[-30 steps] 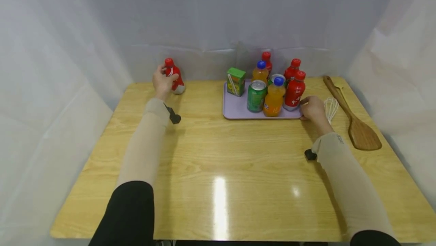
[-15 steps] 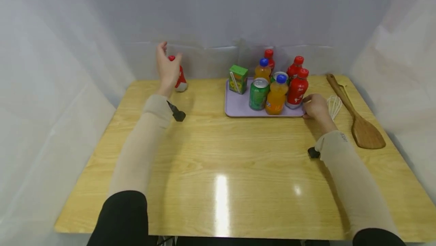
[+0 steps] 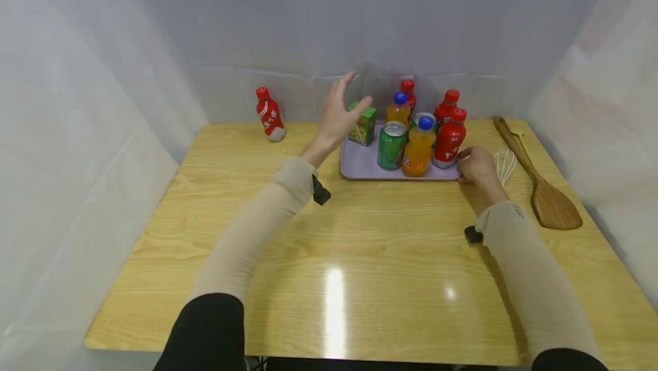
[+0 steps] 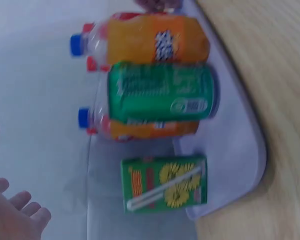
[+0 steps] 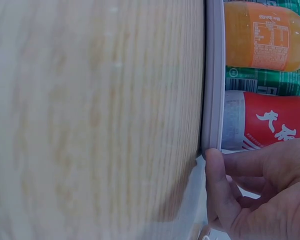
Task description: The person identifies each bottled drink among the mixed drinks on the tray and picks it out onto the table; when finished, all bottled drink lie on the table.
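My left hand (image 3: 336, 117) is raised with fingers spread, holding nothing. It hovers beside the green juice box (image 3: 365, 130) at the left end of the purple tray (image 3: 357, 162); the left wrist view shows the box's straw and the spread fingers. At the tray's near right corner my right hand (image 3: 479, 166) pinches the rim, thumb against the edge in the right wrist view. The tray bears a green can (image 3: 392, 147) with another behind it, two orange soda bottles (image 3: 417, 155) with blue caps, and three red bottles (image 3: 449, 141). Another red bottle (image 3: 271, 120) stands alone at the back left.
Right of the tray lie a wire whisk (image 3: 505, 164) and a wooden spatula (image 3: 555, 202), its handle pointing back. A thin yellowish rod shows beside that handle. White sheeting (image 3: 319, 28) closes off the wooden table (image 3: 329, 228) at the back and sides.
My left hand has let go of the lone red bottle, drawn away and moved right to the juice box. That bottle stays standing at back left. The right hand keeps its grip on the tray.
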The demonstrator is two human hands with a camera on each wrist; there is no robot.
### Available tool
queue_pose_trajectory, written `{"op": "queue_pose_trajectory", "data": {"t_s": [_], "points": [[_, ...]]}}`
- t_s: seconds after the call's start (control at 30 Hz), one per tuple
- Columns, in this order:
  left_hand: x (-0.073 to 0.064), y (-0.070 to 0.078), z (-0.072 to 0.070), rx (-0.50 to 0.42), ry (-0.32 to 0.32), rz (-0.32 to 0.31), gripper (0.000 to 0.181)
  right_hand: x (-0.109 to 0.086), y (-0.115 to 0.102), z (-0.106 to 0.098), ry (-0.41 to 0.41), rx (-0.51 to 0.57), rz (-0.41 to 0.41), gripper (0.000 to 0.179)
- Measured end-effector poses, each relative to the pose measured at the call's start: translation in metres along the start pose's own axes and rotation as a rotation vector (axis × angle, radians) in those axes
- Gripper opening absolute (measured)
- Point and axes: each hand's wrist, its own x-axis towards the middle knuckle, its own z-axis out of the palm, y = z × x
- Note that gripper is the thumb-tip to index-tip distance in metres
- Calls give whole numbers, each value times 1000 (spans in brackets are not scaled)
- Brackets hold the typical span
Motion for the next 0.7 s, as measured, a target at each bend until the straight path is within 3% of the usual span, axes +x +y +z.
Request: {"op": "queue_pose_trajectory", "data": {"t_s": [0.13, 0.33, 0.5, 0.7], "points": [[-5, 8, 27, 72, -91, 9, 82, -1, 0, 0, 12, -3, -4, 43], [-11, 8, 58, 181, -179, 42, 88, -2, -2, 1, 22, -9, -4, 44], [-14, 4, 77, 286, -242, 50, 93, -2, -2, 1, 19, -20, -9, 42], [-13, -4, 95, 435, -273, 78, 95, 0, 1, 1, 21, -29, -13, 39]]}}
